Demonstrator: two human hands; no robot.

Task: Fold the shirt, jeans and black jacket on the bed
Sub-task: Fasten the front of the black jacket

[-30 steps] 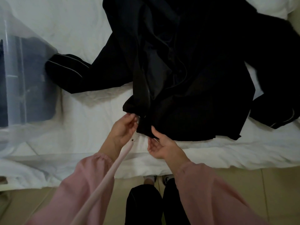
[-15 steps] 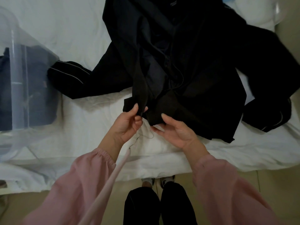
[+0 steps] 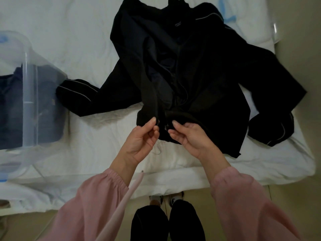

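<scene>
Left hand (image 3: 140, 138): the near front edge of the jacket is pinched between thumb and curled fingers.
Right hand (image 3: 189, 136): the facing front edge is pinched by the zip pull (image 3: 166, 126), just beside the left hand.
Black jacket (image 3: 217, 80): laid open on the bed, hem raised at the hands, sleeves flung out both ways.
Bed (image 3: 83, 40): covered in rumpled white.
Clear bin (image 3: 29, 94): dark clothes are seen inside, with one cuff just beside it.

The white-sheeted bed (image 3: 78, 40) carries a black jacket (image 3: 217, 75), spread open with both sleeves splayed outward. Left of the jacket, just beside one sleeve cuff, stands a clear plastic storage bin (image 3: 27, 105).
</scene>
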